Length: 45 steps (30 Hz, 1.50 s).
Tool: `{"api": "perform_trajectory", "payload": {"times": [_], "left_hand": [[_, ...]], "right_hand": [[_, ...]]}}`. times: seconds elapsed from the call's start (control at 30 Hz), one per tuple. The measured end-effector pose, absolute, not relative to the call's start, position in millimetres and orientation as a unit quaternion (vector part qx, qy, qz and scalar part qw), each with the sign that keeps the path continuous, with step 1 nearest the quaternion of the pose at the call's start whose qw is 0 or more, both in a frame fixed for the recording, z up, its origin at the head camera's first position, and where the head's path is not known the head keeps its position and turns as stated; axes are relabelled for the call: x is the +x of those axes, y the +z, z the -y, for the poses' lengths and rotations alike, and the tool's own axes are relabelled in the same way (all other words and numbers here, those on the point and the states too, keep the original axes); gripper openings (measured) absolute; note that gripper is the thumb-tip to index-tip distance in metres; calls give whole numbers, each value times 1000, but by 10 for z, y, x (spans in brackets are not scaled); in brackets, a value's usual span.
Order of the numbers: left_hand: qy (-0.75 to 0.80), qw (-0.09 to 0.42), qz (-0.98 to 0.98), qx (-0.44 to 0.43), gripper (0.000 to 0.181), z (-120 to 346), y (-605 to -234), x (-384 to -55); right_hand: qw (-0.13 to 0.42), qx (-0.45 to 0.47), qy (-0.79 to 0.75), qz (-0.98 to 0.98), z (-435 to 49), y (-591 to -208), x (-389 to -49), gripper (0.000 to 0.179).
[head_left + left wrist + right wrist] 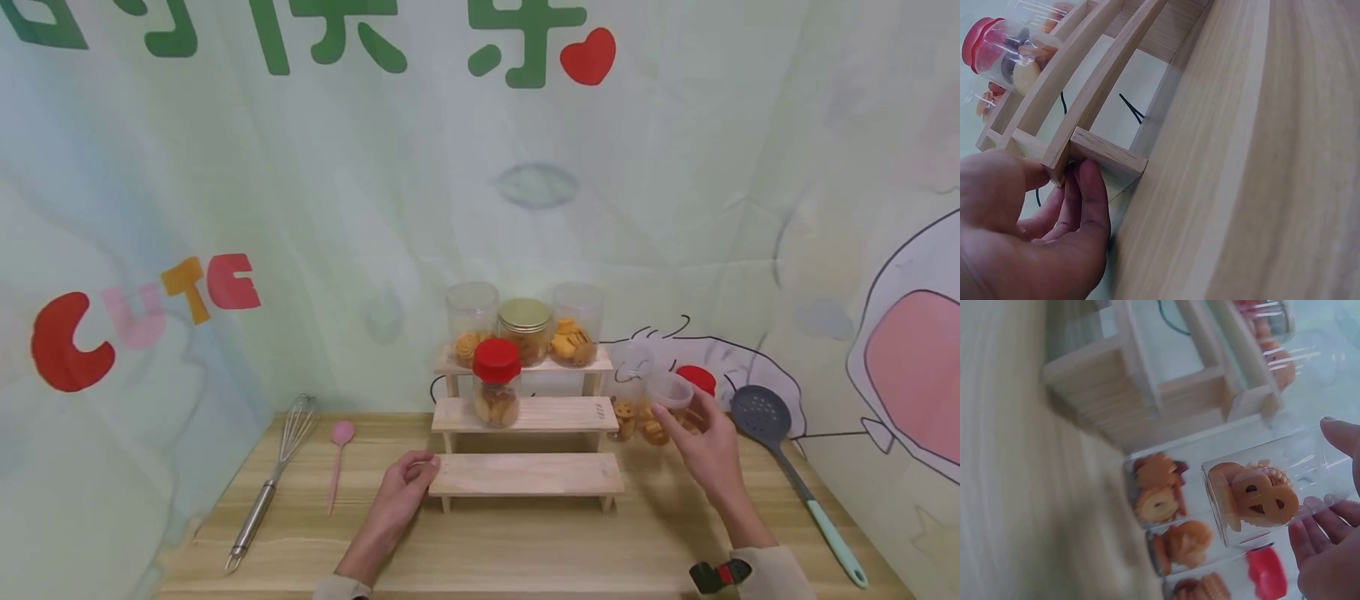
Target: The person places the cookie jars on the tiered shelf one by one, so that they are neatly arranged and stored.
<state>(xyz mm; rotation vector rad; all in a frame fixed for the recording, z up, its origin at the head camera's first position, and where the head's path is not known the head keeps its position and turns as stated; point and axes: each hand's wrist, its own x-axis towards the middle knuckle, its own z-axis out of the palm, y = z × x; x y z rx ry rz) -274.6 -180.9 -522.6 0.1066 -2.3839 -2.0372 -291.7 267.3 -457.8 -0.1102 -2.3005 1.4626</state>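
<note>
The right hand (pixel 708 450) holds a clear jar (pixel 1254 500) of cookies, a smiling-face one among them, gripped near its upper end right of a three-step wooden shelf (pixel 525 475). My left hand (pixel 397 492) pinches the left end of the shelf's lowest step, thumb above and fingers beneath. On the middle step stands a red-lidded jar (pixel 497 383) of cookies. The top step bears a lidless clear jar (pixel 472 312), a gold-lidded jar (pixel 525 321) and another lidless jar (pixel 577 325), all with cookies inside.
Several more cookie jars stand right of the shelf, one with a red lid (pixel 696 378). A whisk (pixel 277 475) and a pink spoon (pixel 342 450) lie at left. A slotted turner (pixel 795 467) lies at right. A printed cloth (pixel 360 208) hangs behind.
</note>
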Motion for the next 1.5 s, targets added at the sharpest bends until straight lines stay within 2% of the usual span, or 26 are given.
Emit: {"api": "perform_trajectory", "payload": {"times": [0.5, 0.73, 1.13, 1.5], "left_hand": [[-653, -3, 756, 42, 44, 1808, -5290, -2784], [-653, -5, 756, 43, 44, 1820, -5296, -2779], [-656, -6, 754, 36, 45, 1794, -5260, -2746], [-661, -3, 750, 37, 43, 1796, -5267, -2763]], "right_hand": [[238, 11, 546, 804, -2336, -4267, -2715, 67], [232, 54, 573, 784, -2098, -4325, -2808, 63], [199, 77, 619, 756, -1640, -4366, -3000, 65], [213, 108, 612, 754, -1213, -4385, -3193, 67]]}}
